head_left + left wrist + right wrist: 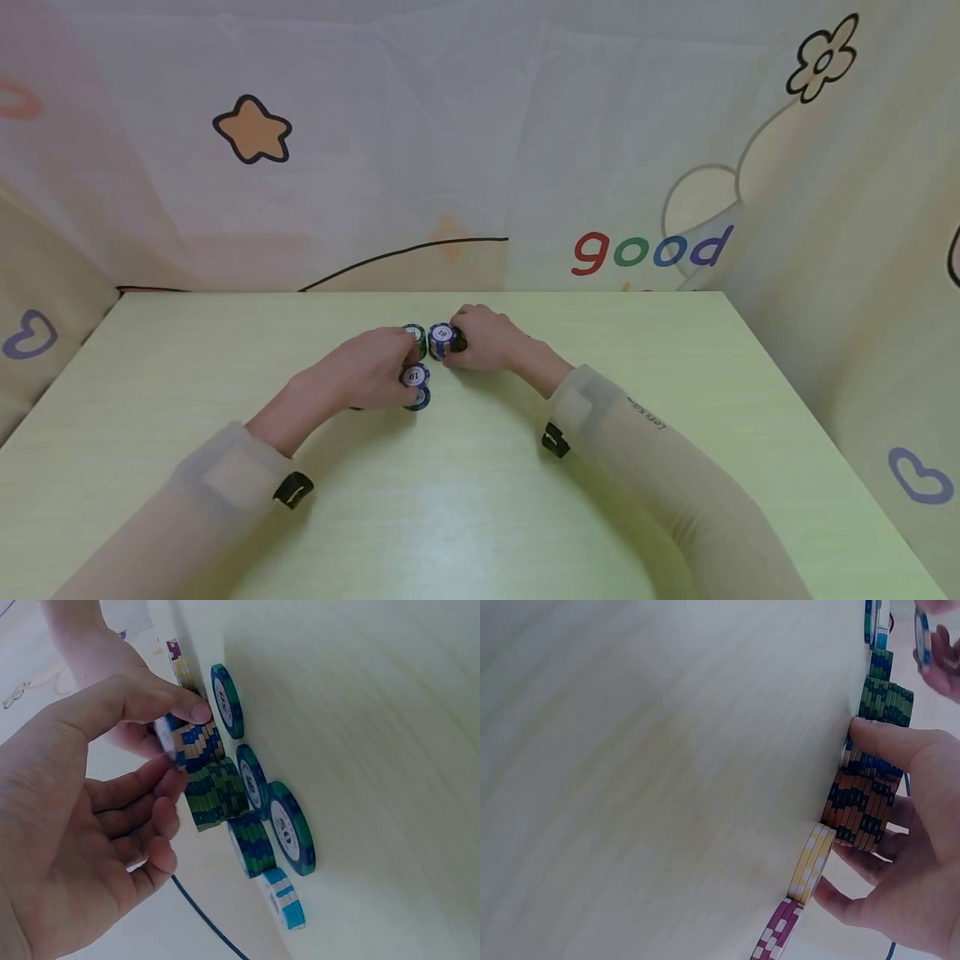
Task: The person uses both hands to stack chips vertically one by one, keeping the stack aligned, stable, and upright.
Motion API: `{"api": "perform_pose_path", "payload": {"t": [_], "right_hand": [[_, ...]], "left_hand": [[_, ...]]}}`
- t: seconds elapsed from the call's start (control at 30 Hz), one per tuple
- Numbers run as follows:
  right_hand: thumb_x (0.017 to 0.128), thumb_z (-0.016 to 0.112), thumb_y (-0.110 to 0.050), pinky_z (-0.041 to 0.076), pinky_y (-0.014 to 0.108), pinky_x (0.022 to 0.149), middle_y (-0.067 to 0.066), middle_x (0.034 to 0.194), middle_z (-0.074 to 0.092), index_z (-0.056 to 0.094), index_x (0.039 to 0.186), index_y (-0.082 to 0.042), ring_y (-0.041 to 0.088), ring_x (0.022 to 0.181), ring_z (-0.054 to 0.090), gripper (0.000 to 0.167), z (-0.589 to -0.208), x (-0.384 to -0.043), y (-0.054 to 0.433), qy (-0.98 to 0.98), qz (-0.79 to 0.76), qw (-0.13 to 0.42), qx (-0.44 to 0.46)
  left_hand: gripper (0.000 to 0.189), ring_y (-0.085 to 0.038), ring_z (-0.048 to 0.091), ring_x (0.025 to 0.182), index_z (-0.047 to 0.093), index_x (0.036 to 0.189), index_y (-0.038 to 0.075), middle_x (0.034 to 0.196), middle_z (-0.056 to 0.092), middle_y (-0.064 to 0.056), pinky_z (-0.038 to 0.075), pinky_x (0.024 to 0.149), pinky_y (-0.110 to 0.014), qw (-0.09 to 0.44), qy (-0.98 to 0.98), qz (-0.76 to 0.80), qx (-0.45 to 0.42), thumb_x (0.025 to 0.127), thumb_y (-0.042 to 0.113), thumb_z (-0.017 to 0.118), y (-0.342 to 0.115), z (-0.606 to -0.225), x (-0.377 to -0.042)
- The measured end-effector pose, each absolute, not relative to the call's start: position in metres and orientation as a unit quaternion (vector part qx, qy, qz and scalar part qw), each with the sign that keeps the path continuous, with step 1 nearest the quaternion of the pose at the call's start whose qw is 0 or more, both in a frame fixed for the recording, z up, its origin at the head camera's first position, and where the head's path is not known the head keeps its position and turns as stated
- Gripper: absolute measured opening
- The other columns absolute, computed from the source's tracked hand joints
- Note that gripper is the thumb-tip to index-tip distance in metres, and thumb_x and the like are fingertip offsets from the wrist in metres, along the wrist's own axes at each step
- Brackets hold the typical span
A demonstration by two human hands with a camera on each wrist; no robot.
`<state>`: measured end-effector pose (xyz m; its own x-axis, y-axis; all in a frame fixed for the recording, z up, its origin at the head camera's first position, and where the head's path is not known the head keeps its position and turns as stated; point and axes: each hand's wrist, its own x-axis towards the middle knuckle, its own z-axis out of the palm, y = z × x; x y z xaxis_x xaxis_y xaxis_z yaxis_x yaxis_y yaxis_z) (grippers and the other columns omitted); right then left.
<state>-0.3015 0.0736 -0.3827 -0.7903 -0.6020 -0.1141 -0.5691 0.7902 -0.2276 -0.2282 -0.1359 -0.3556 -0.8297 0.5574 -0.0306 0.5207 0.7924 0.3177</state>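
Note:
My left hand (371, 367) pinches a blue-edged poker chip (415, 375) above the table, between thumb and fingers. The right wrist view shows that chip (922, 643) edge-on in the left fingers. Ahead of it, my right hand (487, 337) holds round a stack of blue and tan chips (442, 335), thumb low at its near side. Its fingers reach behind the orange and black stack (859, 806) alongside. A green stack (217, 793) stands left of the blue one. Three loose blue-green chips lie in front, the largest in view (291, 829) closest to the left wrist camera.
The row continues left with a shorter blue-green stack (251, 844) and light blue chips (283, 896). At its right end are yellow chips (810, 862) and purple chips (776, 930). A printed curtain (420, 125) hangs behind the pale table (450, 517).

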Motion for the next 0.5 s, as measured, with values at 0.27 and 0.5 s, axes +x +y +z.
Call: {"api": "perform_pose_path", "payload": {"t": [0.27, 0.5], "right_hand": [[0.093, 0.077, -0.036, 0.051, 0.047, 0.092, 0.011, 0.127, 0.061, 0.066, 0.122, -0.003, 0.027, 0.114, 0.056, 0.045, -0.382, -0.300, 0.074, 0.941, -0.100, 0.085, -0.311], [0.094, 0.075, -0.037, 0.051, 0.049, 0.093, 0.012, 0.129, 0.061, 0.066, 0.123, -0.003, 0.028, 0.117, 0.056, 0.046, -0.383, -0.301, 0.075, 0.941, -0.099, 0.081, -0.314]], "left_hand": [[0.031, -0.018, 0.056, 0.079, 0.065, 0.101, 0.000, 0.091, 0.061, -0.006, 0.051, 0.070, -0.030, 0.012, 0.942, 0.180, 0.284, 0.081, 0.019, 0.081, -0.128, -0.360, -0.244], [0.031, -0.021, 0.057, 0.082, 0.065, 0.103, -0.002, 0.093, 0.061, -0.007, 0.052, 0.073, -0.032, -0.001, 0.943, 0.188, 0.274, 0.081, 0.016, 0.078, -0.120, -0.360, -0.254]]}}
